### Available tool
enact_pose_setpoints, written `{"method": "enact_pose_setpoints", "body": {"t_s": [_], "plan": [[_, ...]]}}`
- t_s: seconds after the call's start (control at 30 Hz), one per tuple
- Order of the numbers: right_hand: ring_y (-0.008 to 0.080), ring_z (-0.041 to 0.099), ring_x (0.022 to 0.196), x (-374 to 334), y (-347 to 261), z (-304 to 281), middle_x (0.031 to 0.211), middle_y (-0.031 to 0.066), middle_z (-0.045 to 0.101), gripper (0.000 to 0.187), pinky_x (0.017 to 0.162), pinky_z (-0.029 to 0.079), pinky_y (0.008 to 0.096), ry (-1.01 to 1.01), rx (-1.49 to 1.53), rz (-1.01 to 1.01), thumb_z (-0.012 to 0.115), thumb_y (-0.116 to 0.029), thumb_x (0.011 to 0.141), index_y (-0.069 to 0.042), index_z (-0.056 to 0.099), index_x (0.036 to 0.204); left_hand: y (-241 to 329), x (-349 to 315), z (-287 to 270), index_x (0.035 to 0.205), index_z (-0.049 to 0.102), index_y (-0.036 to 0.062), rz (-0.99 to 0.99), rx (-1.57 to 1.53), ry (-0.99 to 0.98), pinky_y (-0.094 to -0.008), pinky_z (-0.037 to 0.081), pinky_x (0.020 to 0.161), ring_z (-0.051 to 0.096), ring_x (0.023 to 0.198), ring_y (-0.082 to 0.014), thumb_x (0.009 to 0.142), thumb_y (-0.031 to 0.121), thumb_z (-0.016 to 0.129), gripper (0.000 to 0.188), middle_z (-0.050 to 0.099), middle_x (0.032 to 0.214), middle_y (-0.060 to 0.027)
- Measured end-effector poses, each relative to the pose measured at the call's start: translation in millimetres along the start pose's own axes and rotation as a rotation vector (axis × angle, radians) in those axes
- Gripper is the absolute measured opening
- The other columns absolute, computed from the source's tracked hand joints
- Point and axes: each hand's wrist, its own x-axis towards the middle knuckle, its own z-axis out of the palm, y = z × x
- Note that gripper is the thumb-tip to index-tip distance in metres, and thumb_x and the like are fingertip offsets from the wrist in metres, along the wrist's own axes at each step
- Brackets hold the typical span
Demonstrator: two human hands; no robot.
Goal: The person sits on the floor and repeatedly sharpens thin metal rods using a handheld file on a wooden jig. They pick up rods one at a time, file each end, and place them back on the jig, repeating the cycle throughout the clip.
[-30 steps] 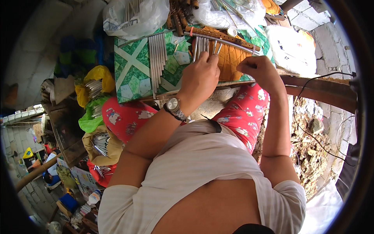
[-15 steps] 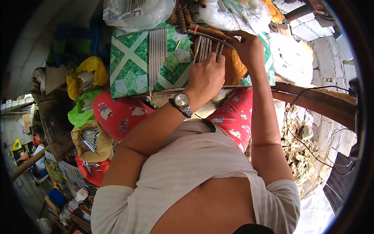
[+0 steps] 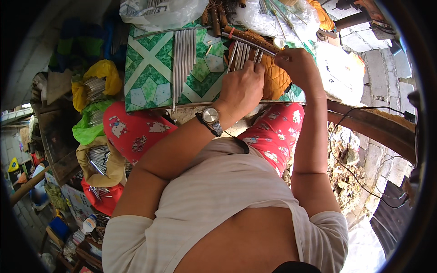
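A brown strip with a row of holes (image 3: 252, 38) lies slantwise on the table, a pink band near its left end and a thin silver rod along its near edge. Several short metal tubes (image 3: 237, 55) lie side by side below it, on an orange-brown quilted cloth (image 3: 276, 83). My left hand (image 3: 242, 86) is closed around the upright pair of metal tubes at the right of this row; their tops stick out past the fingers. Beside the strip's right end, my right hand (image 3: 301, 68) is pinched; what its fingertips hold is too small to make out.
Silver tubes of stepped lengths (image 3: 183, 59) lie on the green patterned tabletop (image 3: 148, 68). Clear plastic bags (image 3: 166, 16) and brown holed pieces (image 3: 214, 20) sit at the far edge. Yellow (image 3: 102, 73), green and tan bags of metal tubes stand left. A black cable (image 3: 350, 113) hangs right.
My right hand has drawn back from the strip toward me and to the right, uncovering a small white round thing behind it. My left hand stays on the tubes.
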Motion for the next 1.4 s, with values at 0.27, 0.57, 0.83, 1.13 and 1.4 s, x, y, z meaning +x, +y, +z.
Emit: {"method": "enact_pose_setpoints", "body": {"t_s": [0.27, 0.57, 0.83, 1.13, 1.4], "plan": [[0.006, 0.054, 0.062, 7.0, 26.0, -22.8, 0.081, 0.0018, 0.074, 0.026, 0.059, 0.046, 0.0258, -0.139, 0.627, 0.138, 0.071, -0.028, 0.094, -0.004, 0.08, 0.1, -1.7, 1.9, 2.6, 0.092, 0.057, 0.0039, 0.072, 0.04, 0.032, -0.0386, 0.055, 0.052, 0.069, 0.06, -0.0284, 0.081, 0.006, 0.063, 0.013, 0.062, 0.084, -0.0128], [0.0284, 0.071, 0.074, 38.4, 22.0, 30.9, 0.085, 0.0127, 0.074, 0.022, 0.072, 0.054, 0.0367, 0.382, 0.26, -0.046, 0.075, -0.029, 0.089, -0.009, 0.079, 0.098, -3.3, 10.3, 4.1, 0.1, 0.061, 0.0058, 0.024, 0.107, -0.042, -0.0497, 0.048, 0.093, 0.054, 0.118, -0.0311, 0.085, 0.013, 0.062, 0.017, 0.059, 0.113, -0.0144], [0.0315, 0.07, 0.076, 48.8, 23.0, 50.0, 0.088, 0.0044, 0.072, 0.02, 0.068, 0.055, 0.0408, 0.526, -0.034, -0.131, 0.073, -0.037, 0.087, -0.02, 0.081, 0.093, -9.9, 8.9, 22.0, 0.136, 0.058, 0.0113, 0.03, 0.118, 0.139, -0.0602, 0.034, 0.108, 0.042, 0.137, -0.0352, 0.09, 0.021, 0.062, 0.047, 0.047, 0.146, -0.0141], [0.0275, 0.069, 0.074, 54.7, 22.1, 57.1, 0.08, 0.0014, 0.069, 0.02, 0.065, 0.055, 0.0402, 0.58, -0.121, -0.19, 0.074, -0.04, 0.085, -0.022, 0.081, 0.091, -13.0, 8.6, 22.6, 0.145, 0.053, 0.0154, -0.006, 0.063, 0.08, -0.0704, 0.021, 0.115, 0.03, 0.147, -0.0399, 0.094, 0.023, 0.057, 0.052, 0.034, 0.159, -0.0182], [0.027, 0.069, 0.072, 56.0, 25.5, 59.0, 0.077, 0.0013, 0.068, 0.018, 0.063, 0.054, 0.0397, 0.592, -0.184, -0.174, 0.073, -0.038, 0.086, -0.022, 0.08, 0.089, -14.8, 9.8, 21.9, 0.146, 0.053, 0.0169, -0.016, 0.063, 0.047, -0.071, 0.018, 0.116, 0.027, 0.149, -0.0405, 0.094, 0.024, 0.056, 0.052, 0.029, 0.162, -0.0191]]}}
